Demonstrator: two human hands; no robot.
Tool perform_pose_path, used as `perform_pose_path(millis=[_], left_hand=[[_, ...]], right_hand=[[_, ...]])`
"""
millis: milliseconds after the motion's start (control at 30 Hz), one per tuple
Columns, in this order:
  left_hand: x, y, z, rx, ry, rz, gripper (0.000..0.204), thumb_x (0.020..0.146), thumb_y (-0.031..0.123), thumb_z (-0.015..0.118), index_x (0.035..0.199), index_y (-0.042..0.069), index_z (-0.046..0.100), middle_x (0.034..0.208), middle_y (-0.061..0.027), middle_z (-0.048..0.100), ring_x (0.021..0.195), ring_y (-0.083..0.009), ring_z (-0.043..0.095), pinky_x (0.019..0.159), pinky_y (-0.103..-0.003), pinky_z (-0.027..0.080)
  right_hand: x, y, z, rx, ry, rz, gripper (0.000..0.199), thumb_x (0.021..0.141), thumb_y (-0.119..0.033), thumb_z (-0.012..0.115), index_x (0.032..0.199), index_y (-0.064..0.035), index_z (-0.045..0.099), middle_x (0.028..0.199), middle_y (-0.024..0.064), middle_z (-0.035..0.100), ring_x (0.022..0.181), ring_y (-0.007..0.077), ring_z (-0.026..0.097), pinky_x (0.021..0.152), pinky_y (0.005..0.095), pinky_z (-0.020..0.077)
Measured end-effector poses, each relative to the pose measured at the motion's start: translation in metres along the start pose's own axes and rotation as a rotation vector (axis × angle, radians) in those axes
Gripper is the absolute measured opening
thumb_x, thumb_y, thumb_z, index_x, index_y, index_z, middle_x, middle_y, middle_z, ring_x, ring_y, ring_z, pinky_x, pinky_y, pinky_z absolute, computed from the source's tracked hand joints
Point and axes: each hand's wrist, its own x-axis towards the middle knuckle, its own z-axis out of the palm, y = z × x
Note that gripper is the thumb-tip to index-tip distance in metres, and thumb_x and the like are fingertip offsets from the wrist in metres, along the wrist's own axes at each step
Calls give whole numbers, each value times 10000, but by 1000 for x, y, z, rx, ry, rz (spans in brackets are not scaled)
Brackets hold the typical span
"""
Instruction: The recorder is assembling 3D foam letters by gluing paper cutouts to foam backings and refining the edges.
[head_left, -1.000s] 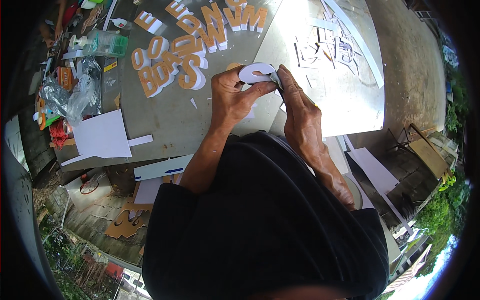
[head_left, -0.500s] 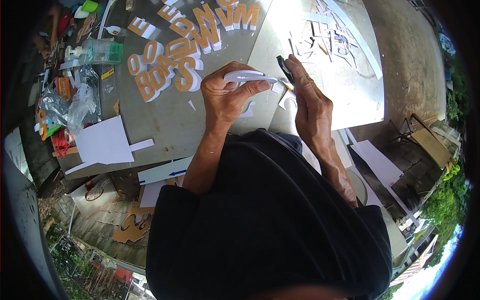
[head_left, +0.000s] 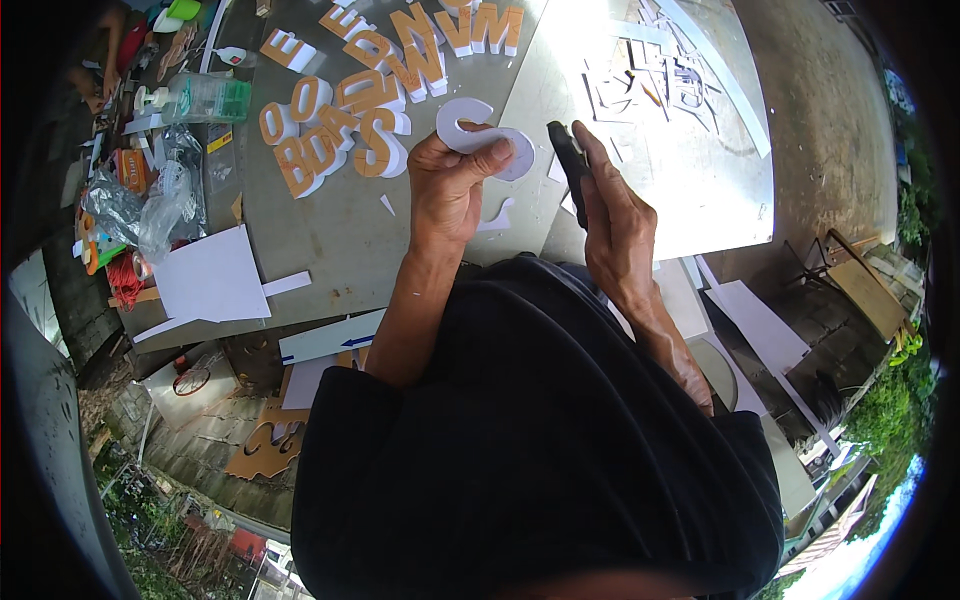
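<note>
From the head view, the left hand [head_left: 445,185] is up over the bench [head_left: 330,245], its grip pinching a curved white piece [head_left: 518,145], thumb laid across the face and fingers tucked behind. That piece is held clear of the surface, right at the middle of the action, its rounded lower end turned toward the other side. And over there comes the right hand [head_left: 622,210], fingers stretched long, its grip holding a dark, elongated object [head_left: 568,165] along their inner side, the two hands near each other but apart. Just below the white piece lies a small white offcut [head_left: 498,216]. Farther out, a crowd of brown-faced, white-sided letters [head_left: 376,145] fans across the metal. To the right, a bright sheet [head_left: 700,195] gleams, strewn with narrow strips [head_left: 690,95]. Over on the left, a clear bottle of green liquid [head_left: 215,100] lies near crumpled plastic bags [head_left: 165,215], with a white sheet [head_left: 210,275] closer in and red cord [head_left: 123,280] bundled beside it. A black shirt [head_left: 530,420] fills the foreground.
</note>
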Motion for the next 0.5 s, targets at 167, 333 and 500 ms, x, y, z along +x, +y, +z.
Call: perform_pose_path(millis=[167, 333, 500], left_hand=[[3, -3, 8, -62, 103, -134, 192, 803, -22, 773, 977, 22, 702, 911, -85, 719, 846, -175, 691, 808, -330, 579], [8, -6, 27, -141, 121, -226, 281, 810, 12, 777, 1061, 24, 651, 941, -91, 700, 834, -198, 690, 680, -346, 604], [8, -2, 14, -108, 86, -370, 285, 806, -13, 764, 1057, 4, 631, 962, -96, 692, 849, -209, 691, 719, -373, 615]], right_hand=[[23, -19, 2, 130, 43, 116, 443, 969, 24, 502, 1405, -59, 500, 1299, 242, 598, 1197, 379, 592, 943, 409, 535], [35, -14, 15, 28, 19, -154, 481, 922, 74, 509, 1385, -53, 504, 1345, 219, 568, 1195, 410, 570, 962, 437, 535], [39, -2, 10, 75, -55, -130, 489, 907, 102, 494, 1366, -63, 533, 1320, 226, 582, 1189, 394, 585, 958, 429, 535]])
